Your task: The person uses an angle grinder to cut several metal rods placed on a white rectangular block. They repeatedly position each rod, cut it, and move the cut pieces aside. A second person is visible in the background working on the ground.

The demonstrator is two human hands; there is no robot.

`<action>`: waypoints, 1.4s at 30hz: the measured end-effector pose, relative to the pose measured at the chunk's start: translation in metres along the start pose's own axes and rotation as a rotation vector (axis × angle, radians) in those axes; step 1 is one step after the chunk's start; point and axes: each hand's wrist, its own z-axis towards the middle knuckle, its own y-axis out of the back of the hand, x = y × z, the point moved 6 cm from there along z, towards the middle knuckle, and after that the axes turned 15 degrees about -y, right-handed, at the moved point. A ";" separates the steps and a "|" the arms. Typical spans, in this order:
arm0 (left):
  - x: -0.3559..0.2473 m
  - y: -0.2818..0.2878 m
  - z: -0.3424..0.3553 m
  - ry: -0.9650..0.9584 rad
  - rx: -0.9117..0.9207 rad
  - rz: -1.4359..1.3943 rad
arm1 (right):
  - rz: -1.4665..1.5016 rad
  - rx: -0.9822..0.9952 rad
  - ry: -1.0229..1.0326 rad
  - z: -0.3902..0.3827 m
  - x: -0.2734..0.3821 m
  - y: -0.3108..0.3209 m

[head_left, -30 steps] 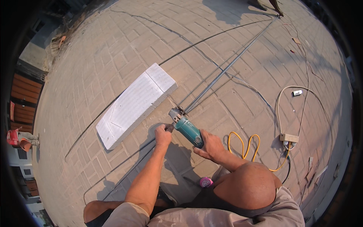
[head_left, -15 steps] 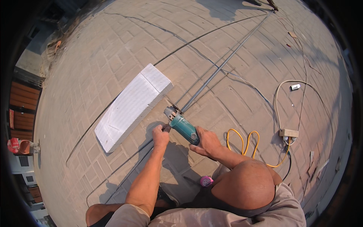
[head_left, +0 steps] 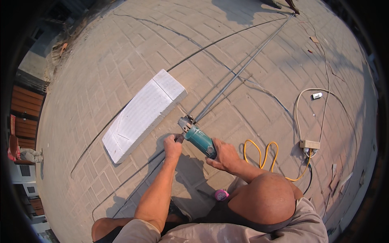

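Note:
My right hand (head_left: 225,155) wraps around the rear of a teal angle grinder (head_left: 199,141). The grinder's metal head (head_left: 185,122) sits at thin metal rods (head_left: 227,84) lying on the pavement. My left hand (head_left: 173,148) is closed just beside that head, on something dark. I cannot tell whether this is a side handle or the rods, which run in line with the hand. More rod lengths (head_left: 133,175) stretch to the lower left. The cutting disc and its contact with the rods are hidden. Beyond the left hand lies a long white block (head_left: 142,117).
A pink tape measure (head_left: 221,195) lies by my right knee. A yellow cord (head_left: 262,156) loops right to a beige socket box (head_left: 309,144). Cables and a long bent rod (head_left: 219,39) cross the paving. Another person's foot (head_left: 292,7) is at the far end; someone in red (head_left: 16,150) is far left.
The grinder and my right hand have shifted slightly right and down. My left hand stays closed at nearly the same place. The person in red at far left has changed posture.

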 end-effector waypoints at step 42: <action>-0.004 -0.001 -0.003 -0.017 -0.041 -0.032 | -0.005 -0.023 0.030 -0.004 0.003 0.006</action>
